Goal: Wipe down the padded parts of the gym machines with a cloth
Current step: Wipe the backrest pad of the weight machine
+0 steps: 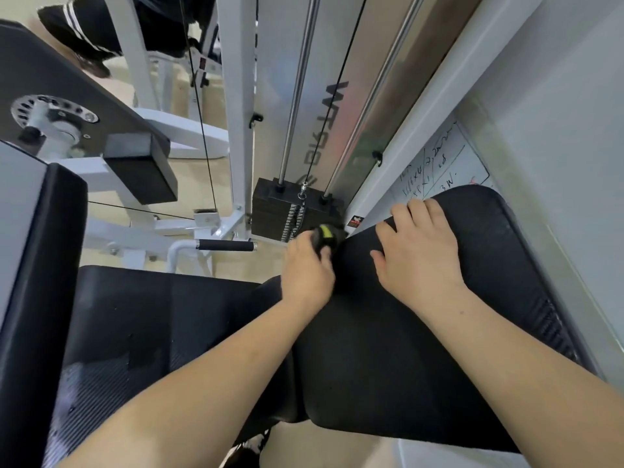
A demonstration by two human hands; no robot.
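A large black padded back rest [388,349] of a gym machine fills the lower right. My right hand [418,251] lies flat on its upper part, fingers spread, holding nothing. My left hand [309,268] is at the pad's left edge, closed around a small black object with a yellow-green patch [325,235]; it is blurred and I cannot tell if it is a cloth. A second black padded seat [141,312] lies lower left, under my left forearm.
A black weight stack [273,207] with steel guide rods and cable stands ahead inside a white frame [238,130]. A black-gripped handle [225,245] sticks out at floor level. A tall pad [37,265] stands at left. A whiteboard [439,170] leans by the right wall. Someone's shoe [81,32] is top left.
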